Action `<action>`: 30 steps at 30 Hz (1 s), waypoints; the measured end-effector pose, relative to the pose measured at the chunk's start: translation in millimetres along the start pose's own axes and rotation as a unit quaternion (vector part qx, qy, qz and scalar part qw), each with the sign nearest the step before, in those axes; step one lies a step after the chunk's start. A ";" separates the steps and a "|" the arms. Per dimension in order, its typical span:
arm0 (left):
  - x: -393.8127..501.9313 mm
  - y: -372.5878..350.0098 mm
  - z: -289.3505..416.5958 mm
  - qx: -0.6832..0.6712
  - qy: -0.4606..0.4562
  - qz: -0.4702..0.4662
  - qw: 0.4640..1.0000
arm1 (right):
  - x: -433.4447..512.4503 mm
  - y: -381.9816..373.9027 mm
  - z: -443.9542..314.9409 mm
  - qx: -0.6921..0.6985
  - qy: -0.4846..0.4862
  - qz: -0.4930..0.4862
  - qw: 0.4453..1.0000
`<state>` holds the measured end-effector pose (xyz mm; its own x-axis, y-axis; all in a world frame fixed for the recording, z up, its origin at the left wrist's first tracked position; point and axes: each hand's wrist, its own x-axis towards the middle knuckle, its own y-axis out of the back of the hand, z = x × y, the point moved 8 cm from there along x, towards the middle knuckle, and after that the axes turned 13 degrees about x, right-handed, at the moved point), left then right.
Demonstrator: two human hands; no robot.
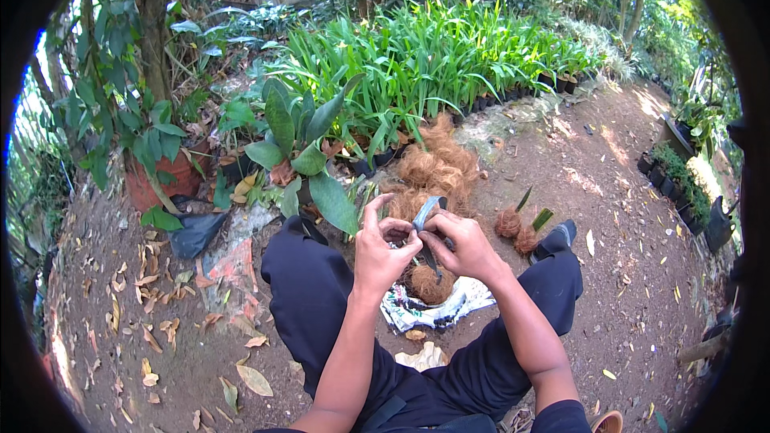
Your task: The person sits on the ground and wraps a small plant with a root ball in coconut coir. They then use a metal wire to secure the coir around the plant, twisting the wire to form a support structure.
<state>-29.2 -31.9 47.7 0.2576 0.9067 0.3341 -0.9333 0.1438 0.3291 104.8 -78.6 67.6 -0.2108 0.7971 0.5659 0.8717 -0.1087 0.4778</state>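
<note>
My left hand [384, 255] and my right hand [468, 246] meet between my knees, pinching a thin dark strip [428, 209], perhaps plastic or rubber. One part of the strip loops up above my fingertips and another hangs below them. Under my hands a ball of brown coir fibre [432, 286] rests on a white printed plastic sack [472, 296] with dark soil on it. My fingers partly cover the space just above the ball. A loose heap of coir fibre [438, 162] lies beyond my hands.
Two fibre balls [509, 222] with cut green leaves stand by my right foot [554, 240]. Ahead are a broad-leaved snake plant [280, 120] and rows of potted seedlings [409, 66]. A red pot [168, 177] is at left; small black pots [668, 183] line the right.
</note>
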 end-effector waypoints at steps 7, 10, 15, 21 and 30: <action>-1.9 3.0 12.5 0.072 -0.070 0.031 0.994 | 1.0 4.8 5.9 0.033 -0.027 0.037 0.998; -1.9 1.0 10.2 0.064 -0.064 0.024 0.996 | 1.0 4.6 9.4 0.050 -0.049 0.039 0.997; -2.0 -4.4 3.3 0.049 -0.048 -0.013 0.998 | -6.4 0.4 33.7 0.160 -0.194 0.072 0.965; -4.0 -12.9 2.8 0.062 -0.051 -0.052 0.995 | -11.4 1.0 50.8 0.247 -0.257 0.128 0.925; -2.6 -23.0 -3.3 0.037 -0.031 -0.030 0.998 | -4.4 10.7 35.2 0.116 -0.176 0.137 0.968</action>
<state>-9.2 -36.3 36.3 0.3287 0.8710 0.3651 -0.8953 0.1644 0.4140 130.7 -62.4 46.6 0.1704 0.9148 0.3661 0.9581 -0.2406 0.1553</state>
